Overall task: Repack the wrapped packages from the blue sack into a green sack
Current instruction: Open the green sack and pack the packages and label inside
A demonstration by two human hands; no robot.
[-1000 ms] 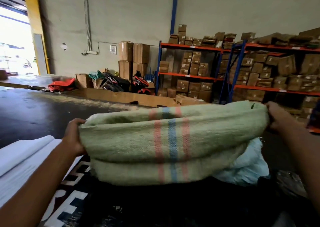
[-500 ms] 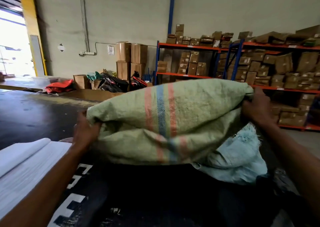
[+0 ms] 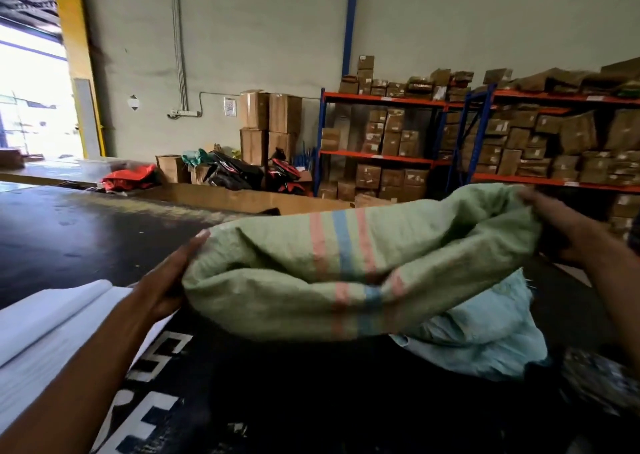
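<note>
**Green Sack Held Open Above Blue Sack: Slip and Collapse Risks**

My left hand (image 3: pixel 166 280) grips the green sack (image 3: pixel 311 273) at its 9 o'clock edge, fingers curled under the fabric with the thumb on top. My right hand (image 3: pixel 561 225) pinches the bunched rim at 2 o'clock. The sack hangs slack between both grips, folded over on itself, its mouth not clearly open. The blue sack (image 3: pixel 485 335) lies directly below, at 5 o'clock from the green one, on the dark table (image 3: pixel 311 401). No wrapped packages are visible.

Hazards, as I judge them:
- The woven fabric looks slippery; a loose right pinch could drop the rim.
- The folded mouth may block loading unless spread wider.
- Sagging fabric could cover the blue sack's opening.
</note>
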